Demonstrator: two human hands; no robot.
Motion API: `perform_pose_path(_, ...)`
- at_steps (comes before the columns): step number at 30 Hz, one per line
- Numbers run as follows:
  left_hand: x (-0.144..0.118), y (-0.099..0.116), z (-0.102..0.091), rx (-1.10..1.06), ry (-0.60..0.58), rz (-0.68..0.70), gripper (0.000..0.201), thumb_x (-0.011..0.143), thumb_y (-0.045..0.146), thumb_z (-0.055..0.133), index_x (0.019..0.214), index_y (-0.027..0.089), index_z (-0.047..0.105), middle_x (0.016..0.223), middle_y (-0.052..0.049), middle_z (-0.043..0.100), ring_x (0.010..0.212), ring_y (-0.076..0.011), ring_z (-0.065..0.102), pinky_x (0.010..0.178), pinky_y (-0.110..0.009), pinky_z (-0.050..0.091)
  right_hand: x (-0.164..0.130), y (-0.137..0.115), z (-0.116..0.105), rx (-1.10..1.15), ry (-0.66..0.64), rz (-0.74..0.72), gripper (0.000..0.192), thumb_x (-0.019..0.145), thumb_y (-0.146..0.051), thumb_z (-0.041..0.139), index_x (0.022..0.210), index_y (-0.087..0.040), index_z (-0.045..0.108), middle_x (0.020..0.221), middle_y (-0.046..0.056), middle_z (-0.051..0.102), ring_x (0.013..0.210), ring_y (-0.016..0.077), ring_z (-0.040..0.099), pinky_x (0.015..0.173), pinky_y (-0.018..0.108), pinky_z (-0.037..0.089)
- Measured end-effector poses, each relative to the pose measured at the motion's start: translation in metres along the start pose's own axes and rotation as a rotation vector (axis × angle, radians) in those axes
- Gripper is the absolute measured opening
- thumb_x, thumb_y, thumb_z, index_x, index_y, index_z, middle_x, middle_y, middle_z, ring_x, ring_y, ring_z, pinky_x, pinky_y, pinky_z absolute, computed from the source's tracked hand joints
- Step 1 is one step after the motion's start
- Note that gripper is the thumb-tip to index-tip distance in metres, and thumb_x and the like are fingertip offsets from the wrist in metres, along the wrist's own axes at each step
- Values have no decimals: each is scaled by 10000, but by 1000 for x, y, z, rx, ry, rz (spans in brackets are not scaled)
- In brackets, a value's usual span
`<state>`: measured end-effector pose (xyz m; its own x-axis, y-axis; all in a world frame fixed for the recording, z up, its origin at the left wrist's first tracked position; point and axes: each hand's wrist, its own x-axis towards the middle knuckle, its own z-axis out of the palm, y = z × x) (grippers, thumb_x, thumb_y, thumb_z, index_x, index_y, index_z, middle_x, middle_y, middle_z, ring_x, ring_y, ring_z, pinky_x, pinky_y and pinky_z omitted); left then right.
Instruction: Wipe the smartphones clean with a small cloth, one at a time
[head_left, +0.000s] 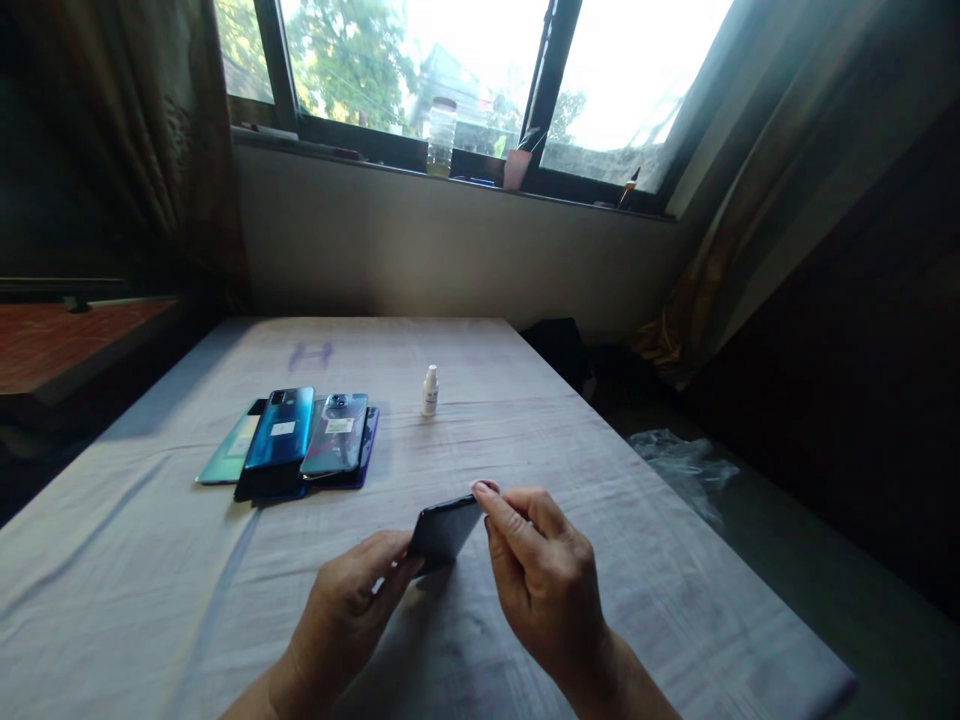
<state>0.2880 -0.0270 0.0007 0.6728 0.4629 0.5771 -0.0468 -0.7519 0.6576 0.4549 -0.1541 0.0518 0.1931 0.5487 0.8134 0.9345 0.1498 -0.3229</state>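
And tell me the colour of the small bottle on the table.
The small bottle is white, seen in the head view.

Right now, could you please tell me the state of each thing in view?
Dark phone: held tilted
Left hand: closed on the phone's left edge
Right hand: fingers at its upper corner, grip unclear
Small white bottle: upright, capped
Blue phone: back up, in a pile
Clear plastic: crumpled
Tablecloth: wrinkled
Windowsill jar: upright

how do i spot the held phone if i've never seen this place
Find the cloth-covered table below the window. At its near side, the left hand grips a thin dark phone, with the right hand at its upper corner. It is tilted up, unlike the phones lying piled farther back on the left.
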Motion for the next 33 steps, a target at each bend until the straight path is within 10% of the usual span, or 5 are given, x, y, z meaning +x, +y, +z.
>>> perform_pose_path(18, 33, 29, -3, 469, -313, 67, 263, 1022, 233, 395, 978, 211, 653, 828, -18, 705, 682, -188, 702, 578, -262, 516, -6, 5, -7, 41, 16, 20, 459, 933, -8, 539, 1354, -170, 617, 966, 93, 651, 899, 180, 671, 775, 286, 602)
perform_pose_path(33, 44, 17, 48, 541, -156, 203, 350, 1060, 272, 304, 948, 235, 634, 807, -5, 703, 639, -165, 697, 564, -248, 504, -27, 88, -19, 86, 29, 25, 447, 928, -12, 562, 1308, -228, 658, 912, 64, 655, 825, 165, 679, 727, 272, 601)
